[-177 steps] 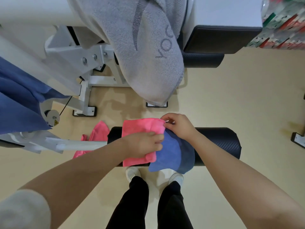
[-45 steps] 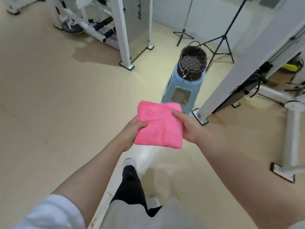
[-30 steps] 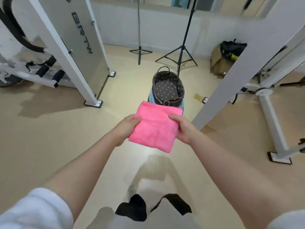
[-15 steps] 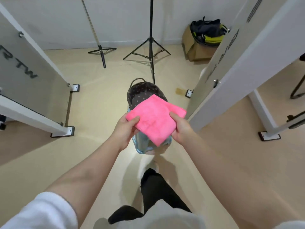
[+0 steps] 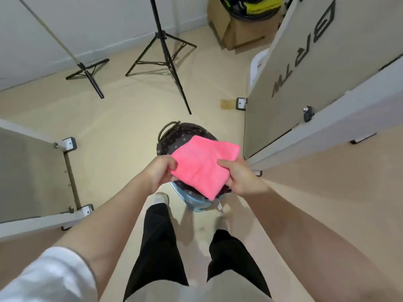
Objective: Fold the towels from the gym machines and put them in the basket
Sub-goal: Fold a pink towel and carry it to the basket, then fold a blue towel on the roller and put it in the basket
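A folded pink towel is held flat between both hands, right above the basket. My left hand grips its left edge and my right hand grips its right edge. The dark dotted basket with a loop handle stands on a light blue stool on the floor just ahead of my feet. The towel covers most of the basket's opening, so its inside is largely hidden.
White gym machine frames stand close on the left and right. Two black tripod stands rise beyond the basket near the wall. A cardboard box with a bag sits at the back right.
I have walked from the padded roller to the basket with the folded pink towel. Over the last second the basket came from ahead of the towel to directly beneath it.
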{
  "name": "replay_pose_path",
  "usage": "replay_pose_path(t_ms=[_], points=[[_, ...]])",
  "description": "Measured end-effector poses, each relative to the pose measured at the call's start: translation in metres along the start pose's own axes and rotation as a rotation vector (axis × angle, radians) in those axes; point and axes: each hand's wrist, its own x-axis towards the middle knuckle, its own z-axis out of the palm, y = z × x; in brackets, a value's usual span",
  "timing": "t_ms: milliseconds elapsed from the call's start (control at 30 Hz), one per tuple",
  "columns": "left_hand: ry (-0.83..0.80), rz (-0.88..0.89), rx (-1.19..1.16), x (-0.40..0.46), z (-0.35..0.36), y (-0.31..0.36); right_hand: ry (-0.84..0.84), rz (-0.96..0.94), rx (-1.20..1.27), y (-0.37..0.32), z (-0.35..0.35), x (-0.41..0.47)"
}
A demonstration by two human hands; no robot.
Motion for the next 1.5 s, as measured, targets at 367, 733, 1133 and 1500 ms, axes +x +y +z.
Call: replay_pose_path(t_ms=[367, 733, 1133, 1500], points=[[-0.207, -0.003, 1.149, 0.167, -0.026, 0.032, 0.465, 0.106, 0.084, 0.092, 0.038, 0.120], [-0.039, 0.547, 1.598, 0.230, -0.044, -0.024, 0.794, 0.156, -0.429, 0.127, 0.035, 0.151], [-0.501, 0.835, 2.191, 0.236, -0.017, -0.044, 0.609, -0.101, -0.958, 0.098, 0.028, 0.128], [-0.711, 0.501, 2.146, 0.143, -0.003, 0.041, 0.683, -0.125, -1.010, 0.044, 0.019, 0.003]])
